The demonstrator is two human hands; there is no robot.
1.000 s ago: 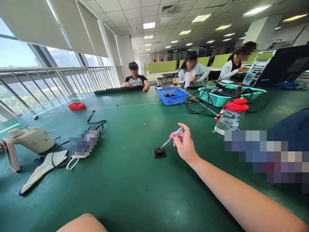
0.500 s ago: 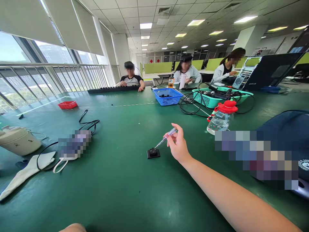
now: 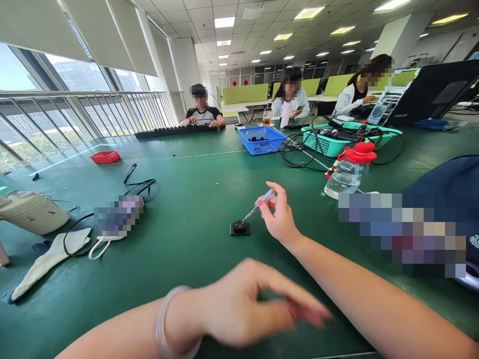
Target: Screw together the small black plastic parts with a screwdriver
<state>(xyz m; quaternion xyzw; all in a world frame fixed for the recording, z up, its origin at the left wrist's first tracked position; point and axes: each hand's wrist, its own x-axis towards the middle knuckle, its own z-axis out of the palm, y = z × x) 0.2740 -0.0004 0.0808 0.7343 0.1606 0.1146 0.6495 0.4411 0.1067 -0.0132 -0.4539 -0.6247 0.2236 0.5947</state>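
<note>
My right hand (image 3: 279, 214) pinches a slim tool with a clear purple-tinted handle (image 3: 266, 196). The tool slants down to the left, its thin tip at a small black part (image 3: 239, 227) that rests on a square black base on the green table. Whether the tip touches the part is too small to tell. In the foreground my left hand (image 3: 247, 304), blurred by motion and with a pale bangle on the wrist, hovers over the table. Its fingers point right, with a gap between thumb and fingers, and nothing shows in them.
A blue basket (image 3: 262, 142), green baskets (image 3: 329, 144) with cables, and a red-lidded bottle (image 3: 346, 174) stand beyond my right hand. At left are a red tray (image 3: 105, 157), a glove (image 3: 50, 264) and a corded device (image 3: 121, 214). Three people sit across the table.
My left hand has come in from the bottom left edge and reached across the foreground. My right hand still holds the tool at the black part. The view has tilted slightly down.
</note>
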